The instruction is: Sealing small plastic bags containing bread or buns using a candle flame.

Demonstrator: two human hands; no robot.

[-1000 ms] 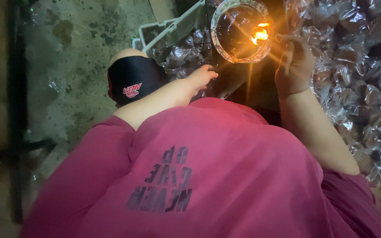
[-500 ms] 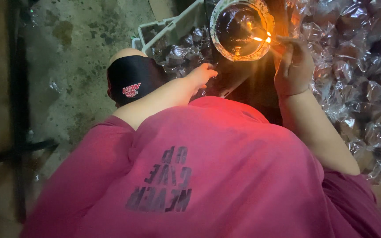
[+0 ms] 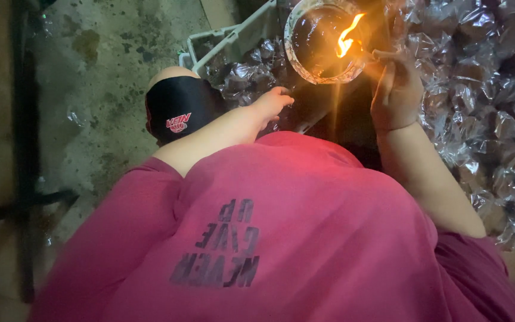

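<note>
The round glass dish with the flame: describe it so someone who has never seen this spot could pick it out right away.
Start from the heap of crinkled clear plastic wrappers along the right side. At its upper left edge, just above the right hand, sits the round glass dish, beside a white crate. It alone is circular, with a thick ridged rim, and an orange flame burns over it.

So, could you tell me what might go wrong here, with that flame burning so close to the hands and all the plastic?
1. The flame at the glass dish leans toward the right hand, so the fingers could get burnt.
2. Crinkled clear plastic wrappers lie heaped right beside the dish; a spark might melt or ignite them.
3. The left hand reaches in just below the dish and could knock it.
</note>
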